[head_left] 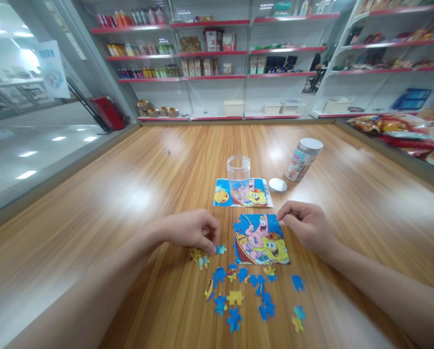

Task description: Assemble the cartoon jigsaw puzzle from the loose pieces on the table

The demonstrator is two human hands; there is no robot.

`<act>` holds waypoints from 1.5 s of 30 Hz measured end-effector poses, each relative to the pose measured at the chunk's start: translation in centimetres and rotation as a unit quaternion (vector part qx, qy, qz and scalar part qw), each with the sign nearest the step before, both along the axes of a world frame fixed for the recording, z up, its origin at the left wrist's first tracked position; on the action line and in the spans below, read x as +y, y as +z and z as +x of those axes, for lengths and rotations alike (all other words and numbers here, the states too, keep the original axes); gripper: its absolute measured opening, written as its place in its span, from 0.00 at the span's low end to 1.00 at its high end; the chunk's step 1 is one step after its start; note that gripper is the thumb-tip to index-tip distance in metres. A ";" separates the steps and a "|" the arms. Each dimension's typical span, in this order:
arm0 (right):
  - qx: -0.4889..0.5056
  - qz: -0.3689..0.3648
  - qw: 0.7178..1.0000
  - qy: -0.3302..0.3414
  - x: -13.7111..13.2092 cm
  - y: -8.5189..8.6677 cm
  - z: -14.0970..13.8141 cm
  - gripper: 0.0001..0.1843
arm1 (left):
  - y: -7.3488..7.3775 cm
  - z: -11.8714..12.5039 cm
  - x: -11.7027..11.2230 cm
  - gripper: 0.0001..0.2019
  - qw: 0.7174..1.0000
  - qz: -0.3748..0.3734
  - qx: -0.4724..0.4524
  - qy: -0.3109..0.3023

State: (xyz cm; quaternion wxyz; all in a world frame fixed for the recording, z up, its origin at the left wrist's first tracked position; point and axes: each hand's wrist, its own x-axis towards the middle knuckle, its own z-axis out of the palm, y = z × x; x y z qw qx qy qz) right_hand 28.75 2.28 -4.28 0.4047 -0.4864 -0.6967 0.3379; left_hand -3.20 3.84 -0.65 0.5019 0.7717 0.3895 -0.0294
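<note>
A partly assembled cartoon jigsaw puzzle (261, 240) lies on the wooden table (130, 194). My left hand (193, 230) rests left of it, fingers curled, pinching a loose blue piece (221, 249) against the table. My right hand (306, 225) sits at the puzzle's upper right corner, fingers curled in a pinch; what they hold, if anything, I cannot make out. Several loose pieces (239, 291) are scattered in front of the puzzle, blue and yellow ones.
Behind the puzzle lies a printed reference picture (222, 194) with an open clear jar (238, 170) standing on it. A round lid (277, 184) and a closed labelled jar (303, 159) stand to the right. Snack bags (402, 131) line the right edge; store shelves behind.
</note>
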 end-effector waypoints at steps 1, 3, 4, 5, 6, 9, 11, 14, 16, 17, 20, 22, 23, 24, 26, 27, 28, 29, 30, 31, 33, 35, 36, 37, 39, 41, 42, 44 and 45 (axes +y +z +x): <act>0.001 0.000 1.000 0.000 0.0 0.0 0.0 0.09 | 0.2 0.1 -0.1 0.13 1.000 0.007 0.008 -0.002; 0.004 0.001 1.000 0.001 0.0 0.1 -0.1 0.09 | 0.7 0.3 -0.5 0.12 0.999 0.024 0.028 -0.013; 0.005 0.001 1.000 0.001 0.1 0.2 -0.1 0.09 | 1.0 0.5 -0.8 0.12 0.998 0.033 0.039 -0.023; 0.006 0.000 1.000 0.002 0.1 0.3 -0.2 0.09 | 1.3 0.8 -1.1 0.12 0.997 0.042 0.047 -0.035; 0.005 0.000 1.000 0.002 0.1 0.4 -0.2 0.09 | 1.7 1.2 -1.5 0.11 0.996 0.053 0.048 -0.049; 0.001 0.003 1.000 0.002 0.0 0.6 -0.4 0.09 | 2.7 2.9 -3.0 0.05 0.991 0.106 0.005 -0.086; 0.001 0.007 1.000 0.002 0.0 0.6 -0.5 0.09 | 3.1 4.2 -4.1 0.06 0.983 0.147 -0.032 -0.109; 0.005 0.007 1.000 0.003 0.0 0.6 -0.6 0.09 | 3.2 5.5 -5.2 0.12 0.969 0.190 -0.058 -0.145; 0.009 0.007 1.000 0.003 0.1 0.6 -0.7 0.09 | 3.1 5.6 -5.4 0.10 0.965 0.202 -0.048 -0.160; 0.011 0.008 1.000 0.003 0.1 0.6 -0.6 0.09 | 3.2 5.5 -5.4 0.08 0.966 0.200 -0.034 -0.162; 0.016 0.010 1.000 0.007 0.1 0.6 -0.6 0.09 | 3.7 4.3 -5.1 0.02 0.970 0.184 0.044 -0.153; 0.015 0.009 1.000 0.010 0.1 0.7 -0.6 0.09 | 4.3 3.7 -4.9 0.03 0.967 0.187 0.085 -0.153; 0.012 0.009 1.000 0.010 0.1 0.7 -0.6 0.09 | 4.5 3.6 -5.0 0.03 0.964 0.189 0.096 -0.158; 0.010 0.009 1.000 0.008 0.1 0.8 -0.6 0.09 | 4.7 3.6 -5.1 0.04 0.963 0.189 0.103 -0.163; 0.005 0.010 1.000 0.005 0.1 0.8 -0.6 0.09 | 4.8 3.9 -5.5 0.05 0.960 0.185 0.113 -0.177; 0.004 0.011 1.000 0.003 0.1 0.8 -0.6 0.09 | 4.7 4.1 -5.7 0.06 0.958 0.185 0.118 -0.184; 0.003 0.012 1.000 0.003 0.1 0.8 -0.6 0.09 | 4.6 4.4 -5.9 0.06 0.956 0.185 0.121 -0.192; 0.002 0.013 1.000 0.004 0.0 0.8 -0.6 0.09 | 4.5 4.6 -6.1 0.06 0.955 0.186 0.119 -0.198; 0.001 0.013 1.000 0.004 0.0 0.8 -0.6 0.09 | 4.3 4.9 -6.4 0.06 0.954 0.187 0.114 -0.203; 0.000 0.013 1.000 0.005 0.0 0.8 -0.6 0.09 | 4.2 5.1 -6.6 0.07 0.954 0.187 0.107 -0.206; -0.001 0.013 1.000 0.004 0.0 0.8 -0.6 0.09 | 4.0 5.5 -6.9 0.08 0.954 0.194 0.092 -0.206; -0.002 0.012 1.000 0.004 0.1 0.8 -0.6 0.09 | 4.0 5.8 -7.2 0.08 0.952 0.208 0.089 -0.206; -0.001 0.013 1.000 0.003 0.1 0.8 -0.6 0.09 | 4.0 5.9 -7.3 0.07 0.950 0.214 0.087 -0.209; -0.001 0.013 1.000 0.003 0.1 0.8 -0.6 0.09 | 4.0 6.0 -7.4 0.07 0.949 0.219 0.084 -0.212; -0.002 0.014 1.000 0.004 0.1 0.8 -0.6 0.09 | 4.0 6.1 -7.4 0.06 0.946 0.225 0.068 -0.222; -0.004 0.017 1.000 0.004 0.0 0.7 -0.6 0.09 | 4.0 6.0 -7.3 0.07 0.944 0.227 0.044 -0.237; -0.005 0.018 1.000 0.004 0.0 0.7 -0.5 0.09 | 4.0 6.0 -7.2 0.08 0.943 0.228 0.034 -0.242; -0.007 0.018 1.000 0.004 0.1 0.7 -0.6 0.09 | 4.0 5.9 -7.1 0.10 0.942 0.228 0.018 -0.243; -0.008 0.018 1.000 0.003 0.1 0.7 -0.6 0.09 | 4.0 5.8 -7.0 0.12 0.944 0.227 0.013 -0.240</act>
